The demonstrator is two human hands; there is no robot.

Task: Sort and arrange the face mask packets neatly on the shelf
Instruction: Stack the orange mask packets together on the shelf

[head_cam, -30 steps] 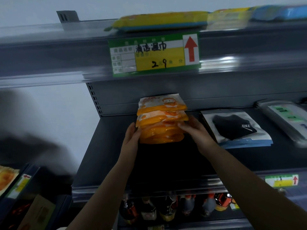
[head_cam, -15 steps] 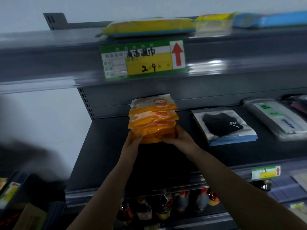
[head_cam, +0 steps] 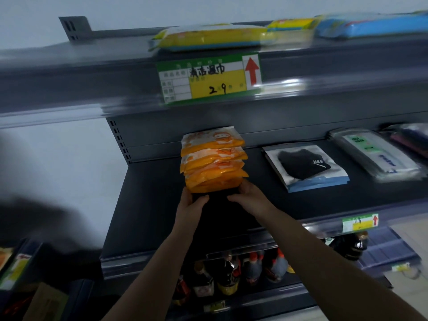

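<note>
1. A stack of orange face mask packets (head_cam: 214, 163) stood at frame centre on the dark shelf (head_cam: 148, 205).
2. The left hand (head_cam: 191, 205) and right hand (head_cam: 251, 198) touched its bottom corners; finger positions could not be told.
3. A black mask packet (head_cam: 305, 166) lay well apart, right of centre.

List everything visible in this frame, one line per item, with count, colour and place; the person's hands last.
orange packets: stack of about five, orange and white, middle shelf, left
black mask packet: one on top of a small pile, white with black mask, right of the stack
clear packets: small pile, clear with green print, far right
wipe packs: several, yellow and blue, top shelf
price tag: one, green and yellow with red arrow, top shelf edge
bottles: several, dark, lower shelf
left hand: at stack's near left corner
right hand: at stack's near right corner
</note>
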